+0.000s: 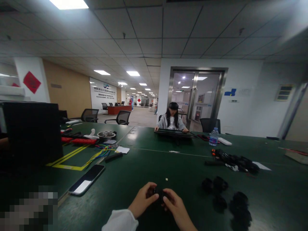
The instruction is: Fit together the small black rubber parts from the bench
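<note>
Low over the green table [141, 163], my left hand [143, 199] and my right hand [175, 205] meet around a small black part [159, 194]. Thumbs and fingers of both hands are closed on it, one hand at each side. The part is dark and half covered, so its exact kind does not show. Several black rounded pieces [219, 184] lie on the table to the right of my hands. A tiny pale square bit [166, 179] rests just beyond my fingers.
A phone [87, 180] lies at the left, near yellow tape, coloured wires [98, 154] and a metal bowl [106, 136]. A black box [33, 131] stands far left. Across the table a person [172, 118] holds a black panel [175, 133]. A water bottle [213, 137] and black cables [237, 160] are at the right.
</note>
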